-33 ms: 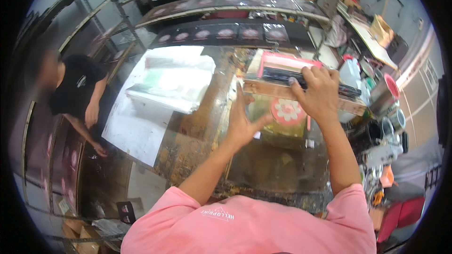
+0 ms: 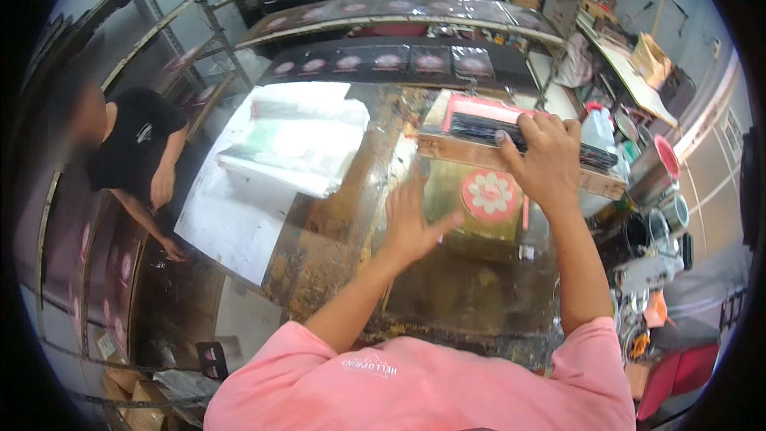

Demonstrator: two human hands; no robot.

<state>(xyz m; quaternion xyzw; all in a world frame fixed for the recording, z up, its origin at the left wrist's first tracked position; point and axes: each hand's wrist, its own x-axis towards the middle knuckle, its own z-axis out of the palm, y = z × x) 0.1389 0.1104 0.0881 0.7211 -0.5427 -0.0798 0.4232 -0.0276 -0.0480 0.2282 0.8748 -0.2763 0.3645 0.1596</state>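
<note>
My right hand (image 2: 545, 156) is closed on a long dark-handled squeegee (image 2: 479, 129), its thumb on the near side. The squeegee lies across a wooden screen-printing frame (image 2: 459, 150) with pink ink (image 2: 483, 104) inside. Just nearer than the frame, a round pink print with a white flower (image 2: 488, 195) shows on a yellowish printing base (image 2: 447, 191); whether a clear sheet lies there I cannot tell. My left hand (image 2: 411, 219), slightly blurred, hovers at the base's left side with fingers spread and nothing in it.
Left on the worktable, a stack of clear plastic sheets (image 2: 299, 140) rests on white paper (image 2: 231, 219). Another person (image 2: 136, 140) in black stands at far left. Flower prints (image 2: 388, 62) lie on a rack behind. Cans and tubs (image 2: 656, 223) crowd the right side.
My left hand has come away from the frame's left end, moving slightly nearer to me. The right hand keeps its hold on the squeegee.
</note>
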